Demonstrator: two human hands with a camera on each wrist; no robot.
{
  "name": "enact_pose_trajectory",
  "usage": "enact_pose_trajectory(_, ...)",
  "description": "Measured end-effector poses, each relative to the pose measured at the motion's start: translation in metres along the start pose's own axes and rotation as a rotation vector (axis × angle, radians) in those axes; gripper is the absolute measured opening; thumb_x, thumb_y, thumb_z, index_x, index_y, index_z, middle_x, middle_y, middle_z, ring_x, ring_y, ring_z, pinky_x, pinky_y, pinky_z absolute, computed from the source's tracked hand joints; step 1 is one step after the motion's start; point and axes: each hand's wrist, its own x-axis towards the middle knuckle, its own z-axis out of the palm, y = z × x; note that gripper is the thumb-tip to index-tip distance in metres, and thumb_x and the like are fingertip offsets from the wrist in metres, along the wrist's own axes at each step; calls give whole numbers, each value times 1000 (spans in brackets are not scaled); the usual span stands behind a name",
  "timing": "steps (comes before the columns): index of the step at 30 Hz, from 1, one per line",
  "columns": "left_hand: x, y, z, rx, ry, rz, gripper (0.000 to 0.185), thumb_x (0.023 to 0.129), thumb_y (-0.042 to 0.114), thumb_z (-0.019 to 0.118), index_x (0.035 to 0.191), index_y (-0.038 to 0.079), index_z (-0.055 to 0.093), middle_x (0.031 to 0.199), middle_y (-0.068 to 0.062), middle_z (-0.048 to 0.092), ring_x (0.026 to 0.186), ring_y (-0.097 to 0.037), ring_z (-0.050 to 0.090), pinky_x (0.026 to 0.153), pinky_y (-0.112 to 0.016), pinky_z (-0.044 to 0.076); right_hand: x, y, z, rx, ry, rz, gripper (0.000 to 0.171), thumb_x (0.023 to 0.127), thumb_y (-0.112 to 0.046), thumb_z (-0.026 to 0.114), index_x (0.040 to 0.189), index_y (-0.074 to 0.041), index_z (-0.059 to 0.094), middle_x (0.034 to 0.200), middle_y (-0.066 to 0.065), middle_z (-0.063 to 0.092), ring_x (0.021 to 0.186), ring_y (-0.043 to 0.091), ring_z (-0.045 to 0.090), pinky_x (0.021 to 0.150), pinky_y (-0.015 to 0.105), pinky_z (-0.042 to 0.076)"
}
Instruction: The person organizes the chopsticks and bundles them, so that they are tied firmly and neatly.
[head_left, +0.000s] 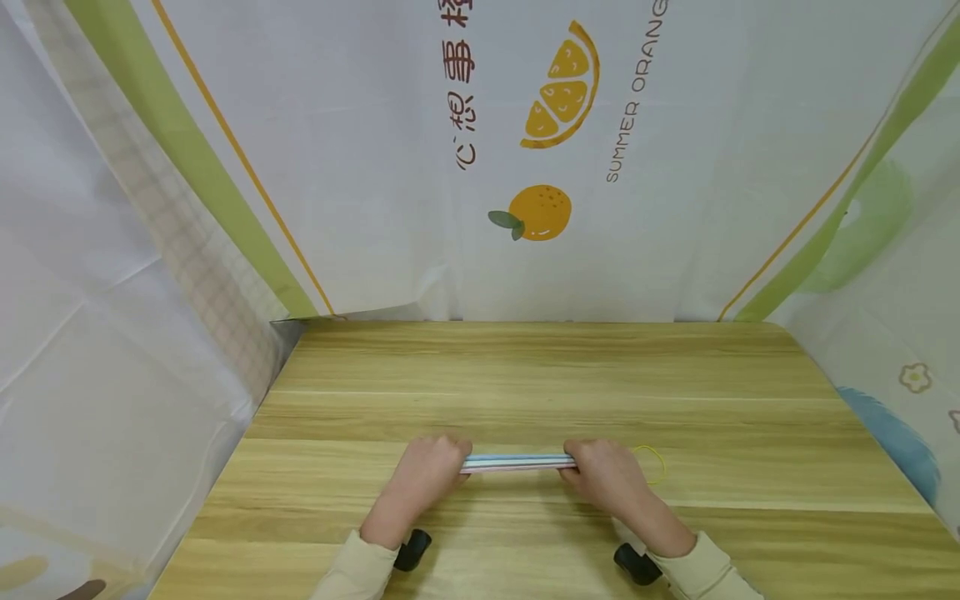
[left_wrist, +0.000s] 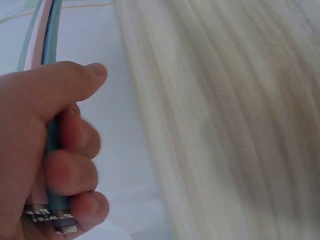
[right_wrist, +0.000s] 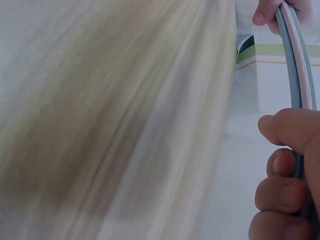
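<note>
Wood-grain table (head_left: 525, 375), cloth backdrop (head_left: 360, 167) with orange print behind. Left hand (head_left: 423, 475) near front edge, fingers curled round left end of bundle of pastel sticks (head_left: 517, 462); wrist view shows thumb over top, fingers wrapped beneath. Bundle lies horizontal just above tabletop, spanning between hands. Right hand (head_left: 607, 475) grips right end likewise, fingers curled round. Yellow rubber band (head_left: 654, 458) on table just beside right hand, far side.

Strip bundle (head_left: 517, 462) ends hidden in fists; wrist views motion-blurred
</note>
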Motion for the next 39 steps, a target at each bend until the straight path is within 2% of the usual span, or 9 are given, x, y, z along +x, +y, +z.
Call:
enact_pose_trajectory(3,0,0,-1,-12,-21,-1,27,77,23,78,69,14,54,58,3,53,47,-5,41,39,-22,34,1,0,-2,2,-1,-5,39,76,-17,72,58,-21,37,53,-13,25,47,2,21,41,18,17)
enact_pose_trajectory(9,2,-1,-7,-34,-20,-4,27,76,20,77,67,14,53,57,2,54,46,-5,39,40,-22,35,2,1,-6,27,24,-26,36,78,-18,74,61,-21,43,53,-13,30,47,1,21,42,16,18)
enact_pose_trajectory(13,3,-1,-11,-50,-35,-16,29,77,19,77,65,14,51,56,3,52,46,-5,37,40,-22,34,1,2,-9,102,28,-24,30,77,-23,78,66,-19,51,57,-13,39,49,0,25,43,16,23)
enact_pose_trajectory(18,3,-2,-15,-72,-47,-38,28,77,17,77,66,14,50,57,3,52,47,-6,37,40,-22,34,1,5,-14,336,-8,55,16,83,-27,74,87,-14,66,78,-9,59,64,3,50,54,18,42)
enact_pose_trajectory(23,3,-3,-17,-55,-34,-38,29,75,17,77,65,14,50,56,3,51,46,-6,38,39,-22,33,2,6,-14,556,35,126,22,96,-24,57,108,-8,66,99,1,67,85,14,63,69,26,53)
enact_pose_trajectory(28,3,-3,-18,-55,-26,-39,30,75,19,78,65,14,50,56,3,51,46,-6,38,39,-23,33,5,6,-12,656,134,223,22,100,-17,48,107,-6,66,100,7,69,87,23,68,70,27,54)
enact_pose_trajectory(31,4,-2,-19,-56,-25,-35,30,75,20,79,65,14,51,56,3,52,46,-6,38,39,-22,33,6,6,-12,741,163,294,25,102,-17,44,103,-4,66,97,9,69,86,26,68,72,27,54)
enact_pose_trajectory(34,5,0,-20,-59,-23,-35,30,75,20,78,65,14,51,56,4,51,46,-6,36,39,-22,32,6,7,-12,861,146,328,31,103,-19,40,103,-2,66,98,10,70,86,25,68,76,25,53)
enact_pose_trajectory(39,6,1,-21,-76,-44,-60,31,76,19,78,63,14,50,54,4,48,46,-5,33,39,-20,30,7,8,-9,1072,101,320,43,105,-24,33,110,7,62,105,18,67,92,26,67,81,26,53)
